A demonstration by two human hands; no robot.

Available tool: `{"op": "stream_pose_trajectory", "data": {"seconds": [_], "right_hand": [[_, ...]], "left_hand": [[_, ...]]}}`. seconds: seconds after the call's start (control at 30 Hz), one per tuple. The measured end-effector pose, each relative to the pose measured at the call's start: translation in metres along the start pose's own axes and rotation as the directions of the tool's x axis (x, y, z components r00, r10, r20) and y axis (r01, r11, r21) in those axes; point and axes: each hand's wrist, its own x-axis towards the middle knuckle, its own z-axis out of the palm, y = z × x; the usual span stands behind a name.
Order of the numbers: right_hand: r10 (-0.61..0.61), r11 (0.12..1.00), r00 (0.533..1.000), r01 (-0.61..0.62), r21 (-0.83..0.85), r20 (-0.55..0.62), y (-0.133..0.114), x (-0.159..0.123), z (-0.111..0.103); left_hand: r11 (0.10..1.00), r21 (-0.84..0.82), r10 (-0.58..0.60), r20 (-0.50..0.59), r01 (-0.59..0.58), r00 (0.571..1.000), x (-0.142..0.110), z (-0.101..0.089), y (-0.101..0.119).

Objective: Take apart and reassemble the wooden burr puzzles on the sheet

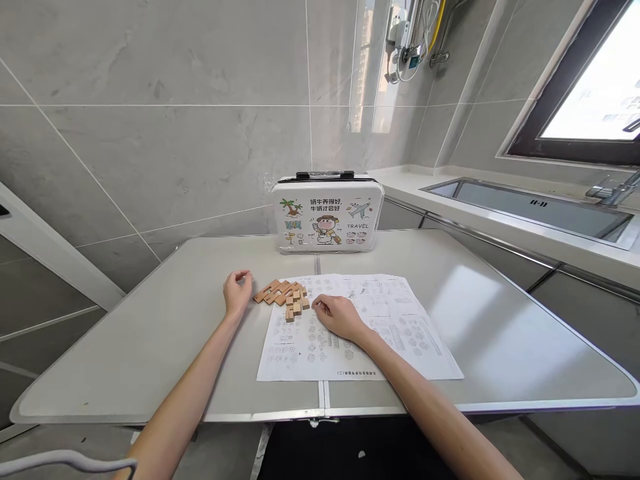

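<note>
Several notched wooden puzzle pieces (285,295) lie in a tight cluster on a large printed paper sheet (360,360) and the table just beyond its left edge. Some are flat bars with cut-outs; those at the cluster's right look like small cubes joined together. Left of the pieces, my left hand (238,291) rests on the bare table, its fingers curled in and apart from the wood. My right hand (339,315) lies on the sheet just right of the cluster, fingers loosely closed. Nothing shows in either hand. Small line drawings cover the sheet, partly hidden under my right forearm.
A white cartoon-printed case (327,220) with a black handle stands at the back of the folding table (125,353). Grey tiled wall rises behind it. To the right are a counter with a sink (530,207) and a window. A grey cable (65,459) crosses the lower left.
</note>
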Motion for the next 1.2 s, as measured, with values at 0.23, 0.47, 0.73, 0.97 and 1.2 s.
{"op": "stream_pose_trajectory", "data": {"seconds": [0.23,0.47,0.73,0.97,1.2], "right_hand": [[-0.002,1.000,1.000,0.002,-0.017,0.008,0.000,0.000,0.001],[0.009,1.000,1.000,-0.009,-0.029,0.025,-0.002,-0.001,0.001],[0.004,0.999,1.000,-0.003,-0.042,0.024,-0.003,-0.001,0.001],[0.008,0.999,1.000,-0.007,-0.052,0.030,-0.003,-0.001,-0.001],[0.014,0.999,0.999,-0.013,-0.043,0.039,-0.005,-0.001,-0.003]], "left_hand": [[1.000,-0.001,0.003,0.058,-0.003,0.998,-0.002,0.000,0.002],[0.998,0.046,0.029,0.135,-0.035,0.990,-0.003,0.001,0.001],[0.992,0.095,0.065,0.201,-0.086,0.978,-0.004,0.003,0.004],[0.979,0.119,0.128,0.286,-0.168,0.950,-0.011,0.004,0.010],[0.955,0.125,0.209,0.355,-0.268,0.911,-0.015,0.005,0.015]]}}
